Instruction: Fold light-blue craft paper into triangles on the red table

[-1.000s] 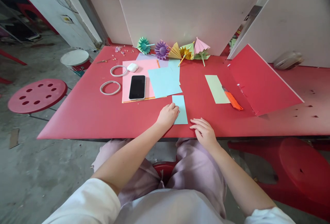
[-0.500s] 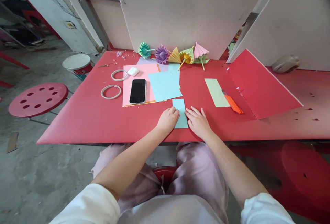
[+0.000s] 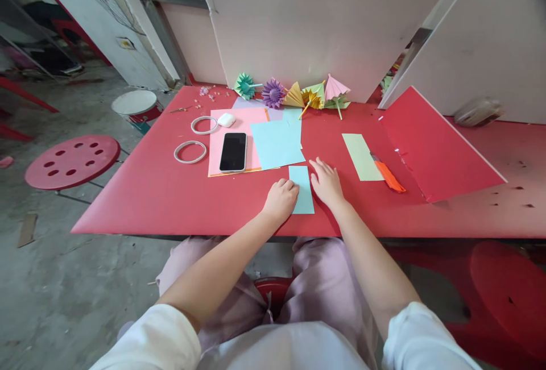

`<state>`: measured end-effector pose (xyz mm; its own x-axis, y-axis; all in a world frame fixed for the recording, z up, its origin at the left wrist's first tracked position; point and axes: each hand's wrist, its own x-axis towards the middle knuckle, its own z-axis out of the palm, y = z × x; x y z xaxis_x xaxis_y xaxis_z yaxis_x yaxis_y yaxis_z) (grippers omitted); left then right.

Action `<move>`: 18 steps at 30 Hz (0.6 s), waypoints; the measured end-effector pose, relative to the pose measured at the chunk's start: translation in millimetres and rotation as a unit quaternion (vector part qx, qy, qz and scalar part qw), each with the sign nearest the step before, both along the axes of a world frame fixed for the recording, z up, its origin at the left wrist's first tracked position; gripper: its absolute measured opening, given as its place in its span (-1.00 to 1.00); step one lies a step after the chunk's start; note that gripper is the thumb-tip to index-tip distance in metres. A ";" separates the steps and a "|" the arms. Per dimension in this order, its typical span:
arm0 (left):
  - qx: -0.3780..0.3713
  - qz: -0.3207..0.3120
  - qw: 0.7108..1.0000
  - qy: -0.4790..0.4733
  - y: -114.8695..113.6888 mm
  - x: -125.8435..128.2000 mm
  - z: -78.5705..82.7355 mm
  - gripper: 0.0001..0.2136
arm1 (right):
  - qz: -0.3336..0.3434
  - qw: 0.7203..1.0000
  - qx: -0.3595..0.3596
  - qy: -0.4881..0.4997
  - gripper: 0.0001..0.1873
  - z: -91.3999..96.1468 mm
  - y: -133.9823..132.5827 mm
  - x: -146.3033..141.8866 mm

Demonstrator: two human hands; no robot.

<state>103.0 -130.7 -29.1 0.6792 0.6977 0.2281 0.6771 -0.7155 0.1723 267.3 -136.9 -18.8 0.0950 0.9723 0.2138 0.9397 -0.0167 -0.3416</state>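
A small light-blue paper strip (image 3: 302, 187) lies near the front edge of the red table (image 3: 170, 199). My left hand (image 3: 280, 199) rests on the strip's left edge with its fingers curled, pressing the paper down. On the strip's right edge my right hand (image 3: 327, 181) lies flat, fingers spread. A larger light-blue sheet (image 3: 276, 142) sits just behind the strip, overlapping a pink sheet (image 3: 230, 131).
A black phone (image 3: 233, 152) and a white earbud case (image 3: 226, 119) lie on the pink sheet; two white rings (image 3: 190, 152) lie left of it. A pale green strip (image 3: 362, 157) and an orange cutter (image 3: 389, 175) are right. Paper umbrellas (image 3: 298, 92) line the back. A red board (image 3: 430, 142) leans right.
My right hand has slid forward from the table's front edge onto the strip's right side. The left hand has stayed on the strip's left edge. The view shifted slightly.
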 end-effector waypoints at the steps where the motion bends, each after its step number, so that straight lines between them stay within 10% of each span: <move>1: -0.001 0.002 1.000 -0.003 -2.6 -1.8 0.4 -0.82 | -0.013 0.999 0.029 0.023 -0.54 -1.0 -12.3 -5.4; 8: -0.049 0.039 0.998 -0.025 -29.3 -18.7 5.2 -0.75 | 0.067 0.997 0.026 0.002 -0.37 -17.7 -84.4 -46.1; 18: -0.070 -0.022 0.997 -0.031 -44.6 -34.6 6.2 -0.81 | 0.063 0.997 -0.003 0.032 -0.54 -17.5 -79.6 -35.7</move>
<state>68.4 -175.3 -22.9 0.6975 0.6954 0.1732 0.6301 -0.7102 0.3141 231.6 -216.5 -36.3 -0.0155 0.9788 0.2044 0.9104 0.0983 -0.4018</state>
